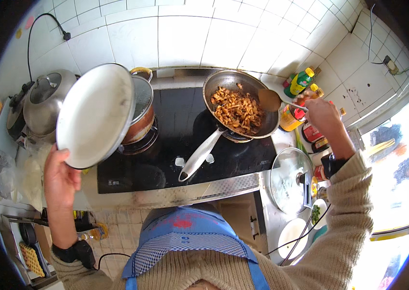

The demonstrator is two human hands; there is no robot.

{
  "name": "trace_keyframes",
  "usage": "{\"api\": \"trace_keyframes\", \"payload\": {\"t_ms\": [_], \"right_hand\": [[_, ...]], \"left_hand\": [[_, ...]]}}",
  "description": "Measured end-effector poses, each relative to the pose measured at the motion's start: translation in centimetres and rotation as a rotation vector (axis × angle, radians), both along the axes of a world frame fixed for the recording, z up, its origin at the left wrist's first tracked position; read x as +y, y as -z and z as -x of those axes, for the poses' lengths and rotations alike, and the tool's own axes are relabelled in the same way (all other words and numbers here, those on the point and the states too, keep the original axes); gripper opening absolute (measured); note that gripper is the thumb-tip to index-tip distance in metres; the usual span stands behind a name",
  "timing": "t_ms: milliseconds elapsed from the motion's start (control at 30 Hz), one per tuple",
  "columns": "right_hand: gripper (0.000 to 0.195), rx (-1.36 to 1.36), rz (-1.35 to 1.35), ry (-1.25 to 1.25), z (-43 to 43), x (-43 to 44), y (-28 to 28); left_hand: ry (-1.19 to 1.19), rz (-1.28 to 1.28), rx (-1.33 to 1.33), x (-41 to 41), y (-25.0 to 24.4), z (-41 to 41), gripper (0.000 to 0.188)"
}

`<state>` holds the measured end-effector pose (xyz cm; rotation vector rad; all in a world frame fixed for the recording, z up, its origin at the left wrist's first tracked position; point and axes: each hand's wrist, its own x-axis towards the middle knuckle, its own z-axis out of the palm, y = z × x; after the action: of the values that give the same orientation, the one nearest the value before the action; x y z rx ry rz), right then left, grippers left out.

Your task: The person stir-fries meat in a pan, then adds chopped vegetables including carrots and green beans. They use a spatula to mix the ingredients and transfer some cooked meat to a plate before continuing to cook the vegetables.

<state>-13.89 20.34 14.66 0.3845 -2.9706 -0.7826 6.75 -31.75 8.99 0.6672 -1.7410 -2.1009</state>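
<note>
My left hand [63, 170] grips the rim of a white enamel basin [95, 112] with a dark edge, tilted up so its inside faces me. In my right hand [324, 114] is the handle of a metal spatula [269, 100], whose blade sits at the right side of a frying pan [242, 74]. Browned chopped food [237, 108] lies in the pan, on the right burner of a black glass gas stove [179, 119]. The pan's silver handle [202, 154] points towards me. A brown pot [141, 125] with a glass lid stands on the left burner, partly hidden by the basin.
Sauce bottles [298, 83] and jars line the right wall. A glass lid [291, 181] rests on the right counter, near a small dish of chopped greens [318, 210] and a white bowl [293, 237]. A steel kettle [46, 105] and plastic bags [32, 170] crowd the left.
</note>
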Motion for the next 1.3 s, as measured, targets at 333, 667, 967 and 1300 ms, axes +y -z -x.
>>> {"api": "trace_keyframes", "payload": {"t_ms": [333, 667, 967, 1300], "right_hand": [[0.029, -0.714, 0.916, 0.479, 2.3, 4.1, 5.3], [0.035, -0.678, 0.518, 0.308, 4.7, 1.9, 4.0], [0.029, -0.668, 1.278, 0.418, -0.7, 2.1, 11.1], [0.026, -0.58, 1.184, 0.337, -1.6, 3.1, 5.3]], "left_hand": [[0.293, -0.021, -0.024, 6.3, 1.7, 4.3, 0.027], [0.382, -0.019, -0.095, 8.4, 1.7, 6.3, 0.021], [0.379, -0.021, -0.126, 8.8, 2.4, 7.3, 0.018], [0.559, 0.189, -0.202, 12.7, 0.9, 17.2, 0.021]]}}
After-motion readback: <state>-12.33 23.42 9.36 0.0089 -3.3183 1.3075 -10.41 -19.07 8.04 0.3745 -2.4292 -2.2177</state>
